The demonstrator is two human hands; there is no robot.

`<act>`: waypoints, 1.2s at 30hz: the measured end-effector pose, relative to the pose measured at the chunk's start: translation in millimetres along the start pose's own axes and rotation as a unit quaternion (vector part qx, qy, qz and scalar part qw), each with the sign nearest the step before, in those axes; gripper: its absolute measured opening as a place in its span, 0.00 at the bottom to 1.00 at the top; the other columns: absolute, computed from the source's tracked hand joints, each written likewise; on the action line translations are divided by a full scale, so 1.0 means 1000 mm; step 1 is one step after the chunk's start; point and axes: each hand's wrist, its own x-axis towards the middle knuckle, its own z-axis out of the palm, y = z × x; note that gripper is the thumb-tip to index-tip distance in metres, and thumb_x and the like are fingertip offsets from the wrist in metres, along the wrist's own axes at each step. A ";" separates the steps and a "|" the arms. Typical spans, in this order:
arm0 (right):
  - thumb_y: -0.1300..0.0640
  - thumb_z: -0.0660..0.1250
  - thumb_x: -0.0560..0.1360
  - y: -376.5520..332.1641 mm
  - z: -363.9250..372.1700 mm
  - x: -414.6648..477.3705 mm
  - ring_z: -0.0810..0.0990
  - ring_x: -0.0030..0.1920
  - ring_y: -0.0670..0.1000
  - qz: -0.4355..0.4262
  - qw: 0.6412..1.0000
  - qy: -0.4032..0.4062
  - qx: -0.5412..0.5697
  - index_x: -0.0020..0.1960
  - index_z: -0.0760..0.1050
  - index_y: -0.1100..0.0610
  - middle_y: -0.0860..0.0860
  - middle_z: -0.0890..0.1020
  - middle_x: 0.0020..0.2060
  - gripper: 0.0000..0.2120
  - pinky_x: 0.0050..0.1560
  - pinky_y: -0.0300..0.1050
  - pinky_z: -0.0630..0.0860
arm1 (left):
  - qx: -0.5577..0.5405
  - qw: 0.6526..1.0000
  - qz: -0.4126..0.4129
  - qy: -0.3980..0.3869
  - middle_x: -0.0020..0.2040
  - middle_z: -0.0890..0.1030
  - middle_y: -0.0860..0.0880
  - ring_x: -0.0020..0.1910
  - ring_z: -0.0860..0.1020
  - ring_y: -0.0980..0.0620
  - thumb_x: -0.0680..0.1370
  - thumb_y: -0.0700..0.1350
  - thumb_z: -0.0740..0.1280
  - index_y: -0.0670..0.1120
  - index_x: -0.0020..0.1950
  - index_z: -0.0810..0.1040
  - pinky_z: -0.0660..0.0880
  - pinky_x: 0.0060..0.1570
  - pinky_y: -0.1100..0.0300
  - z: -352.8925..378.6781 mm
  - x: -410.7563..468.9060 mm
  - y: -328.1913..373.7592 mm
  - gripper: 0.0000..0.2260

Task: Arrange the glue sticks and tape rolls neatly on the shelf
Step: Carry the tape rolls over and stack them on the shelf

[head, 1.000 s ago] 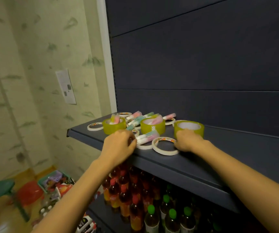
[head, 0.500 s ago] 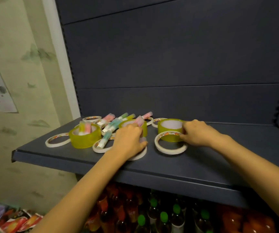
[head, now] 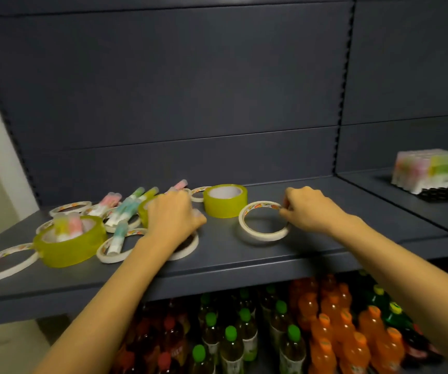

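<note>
**Tape and glue pile, mid-sort**

Right hand (head: 309,209) is pinching the far rim of a thin white tape ring (head: 264,233) lying flat on the dark shelf (head: 244,263). Left hand (head: 173,221) is curling down over the clutter of glue sticks (head: 124,209) and yellow tape rolls (head: 225,202); can't tell what it's gripping.
</note>
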 end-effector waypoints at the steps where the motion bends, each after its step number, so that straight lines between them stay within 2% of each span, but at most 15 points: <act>1: 0.49 0.61 0.78 0.005 -0.003 -0.005 0.76 0.49 0.58 0.011 1.000 0.006 0.001 0.54 0.72 0.59 0.57 0.78 0.51 0.13 0.43 0.50 0.71 | -0.019 1.000 0.004 0.009 0.58 0.81 0.45 0.51 0.79 0.40 0.68 0.49 0.66 0.42 0.42 0.79 0.72 0.44 0.55 -0.005 0.002 0.005 0.11; 2: 0.49 0.61 0.78 0.011 -0.006 -0.009 0.76 0.47 0.58 0.022 1.000 0.011 0.002 0.53 0.72 0.59 0.57 0.78 0.51 0.13 0.43 0.50 0.71 | -0.043 0.999 0.006 0.013 0.54 0.82 0.45 0.49 0.79 0.39 0.68 0.49 0.66 0.43 0.37 0.78 0.73 0.43 0.54 -0.010 0.004 0.010 0.10; 6: 0.50 0.61 0.78 0.039 -0.020 -0.027 0.73 0.43 0.56 0.063 0.998 0.023 0.001 0.53 0.73 0.60 0.57 0.79 0.49 0.12 0.40 0.48 0.69 | -0.175 0.985 -0.012 0.011 0.39 0.81 0.49 0.45 0.78 0.42 0.65 0.53 0.70 0.52 0.32 0.77 0.71 0.41 0.57 -0.030 0.014 0.045 0.07; 10: 0.50 0.61 0.78 0.081 -0.036 -0.045 0.73 0.45 0.57 0.100 0.994 0.032 -0.012 0.54 0.72 0.60 0.58 0.78 0.50 0.14 0.41 0.48 0.69 | -0.280 0.960 0.016 -0.018 0.32 0.78 0.50 0.44 0.80 0.42 0.66 0.52 0.73 0.52 0.30 0.76 0.77 0.48 0.50 -0.034 0.019 0.095 0.09; 13: 0.50 0.61 0.78 0.119 -0.049 -0.057 0.75 0.47 0.59 0.121 0.992 0.038 -0.018 0.54 0.72 0.61 0.59 0.78 0.50 0.14 0.43 0.50 0.71 | -0.324 0.945 0.041 -0.023 0.29 0.77 0.52 0.41 0.80 0.44 0.67 0.50 0.74 0.49 0.32 0.79 0.77 0.48 0.52 -0.027 0.023 0.137 0.07; 19: 0.51 0.62 0.77 0.209 -0.081 -0.075 0.75 0.48 0.60 0.159 0.984 0.063 -0.047 0.52 0.75 0.61 0.59 0.79 0.50 0.13 0.41 0.47 0.67 | -0.373 0.925 0.070 -0.031 0.27 0.77 0.53 0.34 0.76 0.50 0.68 0.47 0.73 0.46 0.34 0.81 0.74 0.42 0.59 -0.012 0.026 0.242 0.06; 24: 0.52 0.62 0.77 0.286 -0.097 -0.079 0.77 0.51 0.62 0.161 0.982 0.073 -0.061 0.53 0.73 0.62 0.60 0.79 0.51 0.13 0.41 0.48 0.69 | -0.368 0.925 0.077 -0.054 0.32 0.81 0.50 0.37 0.80 0.48 0.67 0.47 0.72 0.46 0.36 0.81 0.78 0.45 0.54 0.004 0.027 0.323 0.05; 30: 0.51 0.61 0.78 0.358 -0.102 -0.078 0.77 0.51 0.62 0.144 0.985 0.076 -0.051 0.54 0.73 0.62 0.60 0.80 0.51 0.14 0.46 0.51 0.73 | -0.353 0.932 0.073 -0.028 0.32 0.79 0.54 0.39 0.80 0.50 0.67 0.48 0.72 0.50 0.35 0.79 0.78 0.47 0.52 0.025 0.026 0.397 0.04; 36: 0.51 0.62 0.77 0.408 -0.103 -0.077 0.77 0.54 0.61 0.133 0.988 0.074 -0.028 0.54 0.73 0.61 0.60 0.79 0.52 0.14 0.49 0.51 0.75 | -0.338 0.937 0.085 -0.001 0.35 0.79 0.55 0.41 0.79 0.53 0.70 0.50 0.71 0.49 0.40 0.80 0.76 0.44 0.56 0.052 0.035 0.447 0.05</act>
